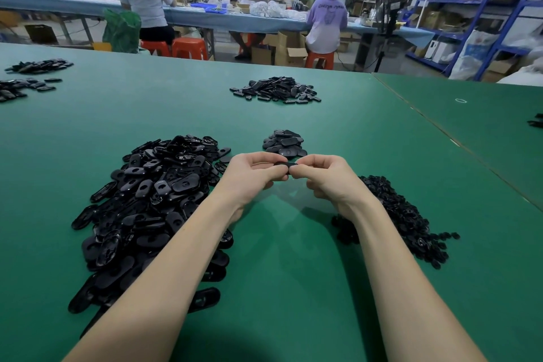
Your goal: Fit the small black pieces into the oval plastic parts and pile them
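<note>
Your tabletop [293, 244] is plain dark green. The oval plastic parts [147, 200] at your left are glossy black, and so are the small black pieces [405, 214] at your right. Beyond, you see orange-red stools [189, 48], blue shelving [482, 3] and a pale lilac shirt [326, 23].

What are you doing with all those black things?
A person is putting plastic parts together at a green table. Both hands, the left hand and the right hand, pinch one black oval part between them. A big heap of oval parts lies to the left, a heap of small black pieces to the right, and a little pile sits just behind the hands.
</note>
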`<state>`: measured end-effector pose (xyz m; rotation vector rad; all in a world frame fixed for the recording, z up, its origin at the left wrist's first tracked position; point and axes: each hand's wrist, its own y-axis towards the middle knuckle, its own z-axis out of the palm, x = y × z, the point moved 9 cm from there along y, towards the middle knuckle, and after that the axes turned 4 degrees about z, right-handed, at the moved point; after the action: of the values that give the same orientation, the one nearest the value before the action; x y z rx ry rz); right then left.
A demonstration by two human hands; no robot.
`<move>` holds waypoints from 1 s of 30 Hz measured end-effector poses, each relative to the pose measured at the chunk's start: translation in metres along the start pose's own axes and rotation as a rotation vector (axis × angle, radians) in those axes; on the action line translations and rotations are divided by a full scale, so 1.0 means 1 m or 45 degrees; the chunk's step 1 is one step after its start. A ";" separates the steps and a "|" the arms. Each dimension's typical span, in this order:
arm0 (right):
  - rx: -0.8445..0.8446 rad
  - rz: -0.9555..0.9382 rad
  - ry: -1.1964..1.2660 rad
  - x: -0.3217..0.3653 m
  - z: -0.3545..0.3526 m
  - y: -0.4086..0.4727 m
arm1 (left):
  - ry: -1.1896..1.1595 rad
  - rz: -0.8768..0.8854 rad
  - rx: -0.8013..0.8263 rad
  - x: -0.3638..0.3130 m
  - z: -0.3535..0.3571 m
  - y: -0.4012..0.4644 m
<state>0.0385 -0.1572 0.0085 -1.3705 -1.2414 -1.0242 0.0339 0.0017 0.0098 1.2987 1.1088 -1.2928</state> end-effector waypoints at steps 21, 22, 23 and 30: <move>-0.010 -0.084 -0.065 -0.002 -0.005 0.002 | 0.105 -0.009 -0.006 0.005 0.007 -0.001; -0.019 -0.090 -0.075 -0.002 -0.004 0.003 | 0.117 -0.007 -0.021 0.006 0.007 -0.001; -0.026 -0.093 -0.085 -0.003 -0.004 0.003 | 0.125 -0.010 -0.031 0.006 0.007 0.000; -0.095 -0.134 -0.215 0.004 -0.001 -0.003 | 0.180 -0.024 -0.088 0.013 0.004 0.001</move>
<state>0.0362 -0.1574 0.0130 -1.4865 -1.4252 -1.0531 0.0343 -0.0031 -0.0027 1.3470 1.2565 -1.1800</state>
